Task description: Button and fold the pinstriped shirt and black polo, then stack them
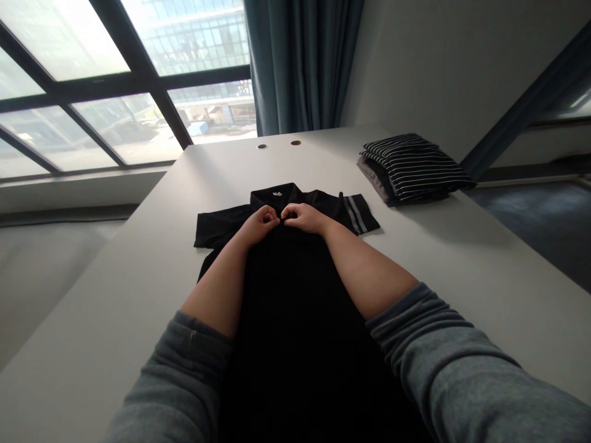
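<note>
left hand [260, 224] curled, pinching collar [272, 198] of black shirt [290, 307], which lies flat mid-frame on table [138, 215] | right hand [302, 218] pinching too, fingertips nearly meeting | keep grip tight, cloth smooth | striped clothes [410, 166] stacked upper right

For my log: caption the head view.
Left hand and right hand meet at the collar of a black shirt on a table beside folded striped clothing.

Heathered grey sweatshirt sleeves [462, 357] (soft, bunched folds) ending above bare forearms [364, 271]
</note>
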Tool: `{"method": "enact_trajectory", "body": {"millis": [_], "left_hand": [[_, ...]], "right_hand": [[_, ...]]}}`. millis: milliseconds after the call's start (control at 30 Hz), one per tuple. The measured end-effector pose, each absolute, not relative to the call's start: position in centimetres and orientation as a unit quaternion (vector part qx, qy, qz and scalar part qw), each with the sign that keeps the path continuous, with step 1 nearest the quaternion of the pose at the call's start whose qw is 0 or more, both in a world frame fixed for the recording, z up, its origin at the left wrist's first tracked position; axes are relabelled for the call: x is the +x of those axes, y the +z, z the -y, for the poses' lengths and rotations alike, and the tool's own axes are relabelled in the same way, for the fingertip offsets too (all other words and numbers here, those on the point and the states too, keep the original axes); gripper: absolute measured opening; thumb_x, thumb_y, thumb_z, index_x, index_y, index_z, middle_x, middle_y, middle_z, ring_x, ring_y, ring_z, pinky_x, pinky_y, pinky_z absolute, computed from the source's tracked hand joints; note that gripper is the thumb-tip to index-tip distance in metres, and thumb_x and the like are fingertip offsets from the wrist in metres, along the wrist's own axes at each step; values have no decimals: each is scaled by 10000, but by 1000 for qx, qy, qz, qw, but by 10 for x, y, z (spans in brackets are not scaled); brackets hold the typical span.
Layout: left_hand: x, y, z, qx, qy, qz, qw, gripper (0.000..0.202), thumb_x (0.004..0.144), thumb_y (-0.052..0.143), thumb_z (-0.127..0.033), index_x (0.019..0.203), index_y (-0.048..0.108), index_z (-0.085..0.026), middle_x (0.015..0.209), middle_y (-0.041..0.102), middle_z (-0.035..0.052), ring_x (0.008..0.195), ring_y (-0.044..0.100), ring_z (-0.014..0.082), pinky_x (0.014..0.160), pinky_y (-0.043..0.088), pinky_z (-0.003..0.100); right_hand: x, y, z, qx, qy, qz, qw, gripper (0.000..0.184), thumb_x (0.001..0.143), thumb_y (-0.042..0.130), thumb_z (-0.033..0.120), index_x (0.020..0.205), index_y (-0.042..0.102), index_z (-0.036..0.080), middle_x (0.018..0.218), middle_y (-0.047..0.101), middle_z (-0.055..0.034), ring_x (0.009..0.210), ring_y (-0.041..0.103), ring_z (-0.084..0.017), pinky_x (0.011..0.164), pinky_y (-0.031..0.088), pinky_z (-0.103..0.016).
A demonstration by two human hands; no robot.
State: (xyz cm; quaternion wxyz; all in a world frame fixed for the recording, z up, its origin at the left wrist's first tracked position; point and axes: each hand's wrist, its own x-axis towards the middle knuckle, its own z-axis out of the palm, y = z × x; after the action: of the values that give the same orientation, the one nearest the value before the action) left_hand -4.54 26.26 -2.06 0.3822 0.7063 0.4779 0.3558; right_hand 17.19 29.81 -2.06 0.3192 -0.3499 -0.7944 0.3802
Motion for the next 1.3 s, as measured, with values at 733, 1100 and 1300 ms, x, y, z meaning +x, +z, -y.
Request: {"method": "enact_trajectory", "body": {"millis": [733, 1100, 1300], "left_hand": [[-40, -9, -252, 780, 281, -509, 230, 97, 794, 722, -286, 820, 654, -221, 823, 713, -9, 768, 606, 180, 702, 440, 301], [-38, -14, -254, 812, 234, -509, 163, 118, 843, 712, -315, 926, 704, -231, 927, 749, 33, 823, 660, 218, 738, 471, 324], [-42, -15, -254, 793, 242, -521, 204, 176, 834, 720, -373, 942, 727, -234, 888, 747, 15, 801, 661, 211, 747, 491, 325]], "right_hand": [[169, -21, -298, -363, 287, 848, 259, 119, 793, 661, 119, 832, 766, 160, 945, 701, -31, 825, 628, -144, 792, 479, -254], [161, -28, -304, -376, 272, 851, 245, 147, 875, 621, 113, 845, 758, 159, 989, 712, -50, 946, 647, -169, 912, 485, -273], [170, -26, -303, -386, 364, 800, 280, 146, 898, 648, 210, 976, 764, 168, 941, 738, -31, 888, 663, -176, 855, 509, -291]]}}
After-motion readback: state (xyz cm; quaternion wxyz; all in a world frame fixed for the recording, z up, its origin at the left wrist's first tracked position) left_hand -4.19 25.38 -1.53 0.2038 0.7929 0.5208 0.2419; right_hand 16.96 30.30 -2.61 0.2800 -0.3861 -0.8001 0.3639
